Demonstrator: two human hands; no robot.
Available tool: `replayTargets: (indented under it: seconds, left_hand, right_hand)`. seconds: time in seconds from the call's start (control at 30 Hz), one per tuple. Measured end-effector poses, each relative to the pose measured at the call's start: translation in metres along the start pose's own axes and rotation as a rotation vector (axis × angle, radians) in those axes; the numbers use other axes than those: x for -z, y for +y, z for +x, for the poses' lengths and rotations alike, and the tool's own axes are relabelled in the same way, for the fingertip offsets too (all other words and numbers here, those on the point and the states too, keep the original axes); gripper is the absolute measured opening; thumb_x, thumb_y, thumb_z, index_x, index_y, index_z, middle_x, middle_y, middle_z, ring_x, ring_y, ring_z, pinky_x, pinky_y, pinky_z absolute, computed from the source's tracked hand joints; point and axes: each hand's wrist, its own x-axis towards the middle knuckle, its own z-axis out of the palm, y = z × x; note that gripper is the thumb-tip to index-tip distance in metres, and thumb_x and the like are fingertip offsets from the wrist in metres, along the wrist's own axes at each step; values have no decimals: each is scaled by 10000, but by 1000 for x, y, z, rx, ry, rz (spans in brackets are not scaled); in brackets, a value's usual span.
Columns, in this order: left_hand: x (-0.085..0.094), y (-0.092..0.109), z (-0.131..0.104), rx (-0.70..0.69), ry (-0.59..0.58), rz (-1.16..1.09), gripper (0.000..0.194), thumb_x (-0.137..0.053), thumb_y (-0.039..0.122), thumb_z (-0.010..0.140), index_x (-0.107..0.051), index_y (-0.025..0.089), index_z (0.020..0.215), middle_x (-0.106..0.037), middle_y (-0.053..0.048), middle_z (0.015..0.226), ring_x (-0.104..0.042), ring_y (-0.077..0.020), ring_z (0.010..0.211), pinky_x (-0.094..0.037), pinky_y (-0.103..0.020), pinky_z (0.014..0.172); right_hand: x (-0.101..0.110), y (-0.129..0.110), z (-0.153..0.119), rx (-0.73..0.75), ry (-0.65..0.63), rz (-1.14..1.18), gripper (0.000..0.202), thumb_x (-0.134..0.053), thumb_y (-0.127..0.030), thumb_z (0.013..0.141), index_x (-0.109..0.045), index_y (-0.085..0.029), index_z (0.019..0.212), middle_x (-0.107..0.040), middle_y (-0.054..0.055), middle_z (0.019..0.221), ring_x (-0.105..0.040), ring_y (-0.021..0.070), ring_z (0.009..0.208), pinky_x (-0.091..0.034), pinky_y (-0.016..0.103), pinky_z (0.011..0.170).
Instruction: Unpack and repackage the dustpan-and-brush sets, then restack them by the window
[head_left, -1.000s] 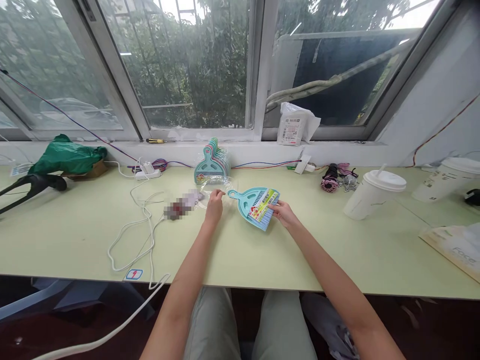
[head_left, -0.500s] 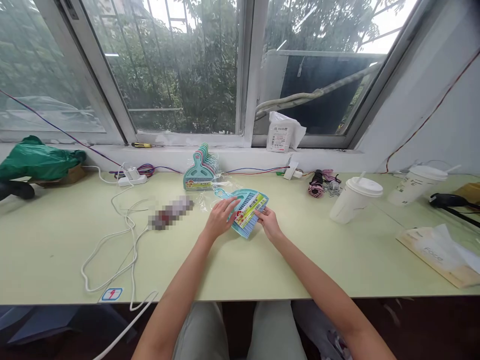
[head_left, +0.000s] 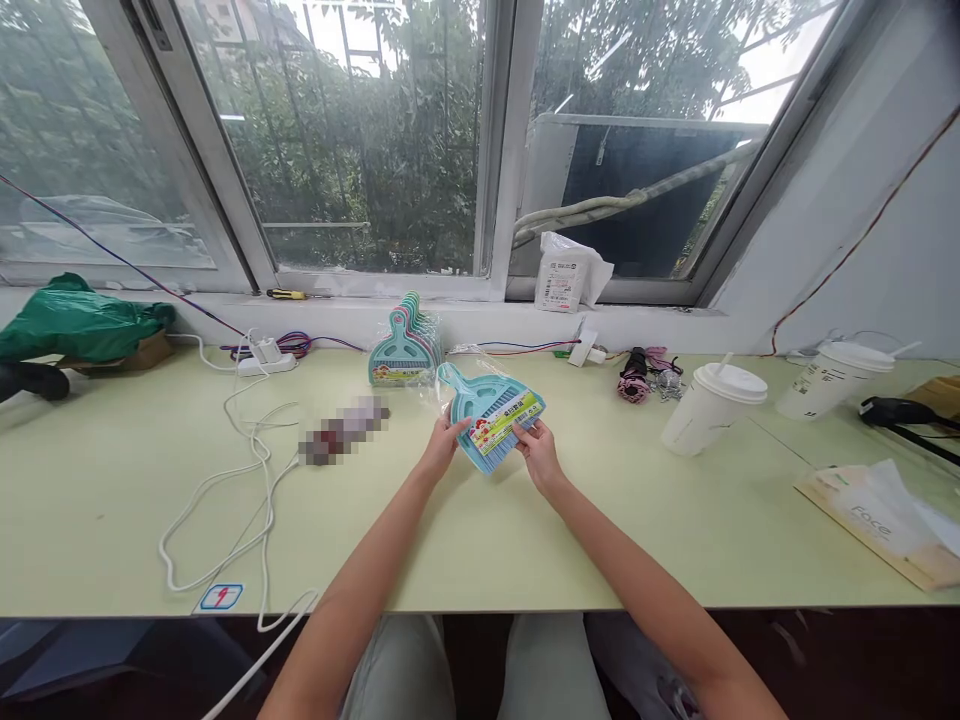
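Note:
Between my two hands is a teal dustpan and brush set (head_left: 498, 408) in clear plastic wrap, with a yellow-green printed label across it. It is tilted, its handle pointing up and left. My left hand (head_left: 442, 443) grips its left edge, thumb on the front and the other fingers behind. On the lower right edge, my right hand (head_left: 538, 452) pinches it near the end of the label. Behind it, against the wall, a row of similar wrapped dustpan sets (head_left: 403, 348) stands upright, one behind another, in teal and some pink.
White cables (head_left: 259, 470) and a blurred-out object (head_left: 343, 431) lie on the left of the table (head_left: 525, 550). To the right stand two lidded paper cups (head_left: 712, 408) and a tissue pack (head_left: 874, 520). A power strip (head_left: 266, 362) and a screwdriver (head_left: 286, 294) are at the back left.
My left hand has shifted from lying over the front of the dustpan set to gripping its left edge. The set has turned slightly, showing more of its front.

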Motion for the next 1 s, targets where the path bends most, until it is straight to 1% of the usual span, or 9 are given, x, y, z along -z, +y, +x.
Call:
replayTargets:
  seconds: [0.07, 0.13, 0.3, 0.5, 0.63, 0.73, 0.8, 0.9, 1.0]
  left_hand:
    - [-5, -4, -3, 14, 6, -62, 769, -767, 332, 675, -397, 288, 1347, -621, -65, 1214, -612, -239, 1093, -476, -398, 957]
    - [-10, -6, -6, 15, 1, -101, 721, -766, 324, 681, -430, 280, 1317, -621, -64, 1221, -605, -243, 1109, -465, -413, 977]
    - [-21, -10, -11, 141, -171, -119, 496, -746, 332, 716, -585, 196, 1165, -611, -99, 1263, -553, -280, 1187, -397, -438, 1052]
    - [-18, -9, -12, 181, -165, -34, 506, -720, 379, 748, -579, 199, 1199, -619, -107, 1251, -564, -291, 1168, -441, -449, 992]
    - [-15, -6, -15, 292, -318, -33, 510, -714, 380, 757, -569, 212, 1217, -585, -124, 1294, -567, -299, 1166, -440, -467, 977]
    - [-17, -5, -16, 298, -396, -81, 522, -697, 413, 767, -566, 226, 1237, -520, -126, 1370, -526, -305, 1217, -403, -481, 1014]
    - [-19, -5, -14, 232, -372, -107, 551, -678, 485, 760, -572, 230, 1237, -493, -119, 1398, -477, -309, 1265, -379, -480, 1038]
    - [-21, -4, -11, 92, -228, -148, 608, -628, 582, 756, -574, 211, 1234, -532, -119, 1359, -468, -311, 1272, -371, -475, 1052]
    - [-22, -3, -10, 59, -58, -128, 565, -689, 504, 734, -578, 204, 1200, -613, -111, 1255, -546, -309, 1188, -407, -474, 1025]
  right_hand:
    - [-1, -2, 0, -8, -19, -6, 393, -820, -328, 598, -616, -196, 907, -714, 49, 955, -681, 199, 885, -576, 329, 783]
    - [-3, -3, -1, 10, 1, 7, 394, -816, -326, 604, -615, -196, 917, -712, 47, 960, -678, 195, 892, -575, 325, 787]
    - [-6, -3, -2, 86, 118, 56, 352, -790, -329, 633, -604, -207, 906, -700, 47, 985, -665, 201, 944, -574, 326, 805]
    - [2, -5, 6, -21, 25, 6, 374, -813, -304, 596, -589, -201, 877, -705, 39, 921, -684, 191, 844, -587, 325, 746]
    - [2, -12, 8, 28, 21, 3, 384, -818, -312, 592, -593, -203, 883, -704, 29, 882, -681, 187, 816, -586, 326, 728]
    - [-4, -15, 4, 104, 55, 31, 394, -806, -329, 615, -595, -212, 927, -702, 28, 908, -673, 187, 866, -580, 324, 759]
    - [-9, -14, 1, 133, 76, 49, 405, -799, -338, 628, -587, -221, 952, -698, 28, 952, -668, 181, 892, -577, 319, 774]
    - [-13, -12, -3, 116, 55, 27, 412, -800, -348, 631, -582, -226, 959, -692, 24, 965, -664, 174, 886, -579, 323, 774]
    - [-14, -10, -4, 79, 28, -14, 417, -806, -366, 620, -585, -219, 942, -692, 25, 946, -663, 180, 876, -585, 330, 759]
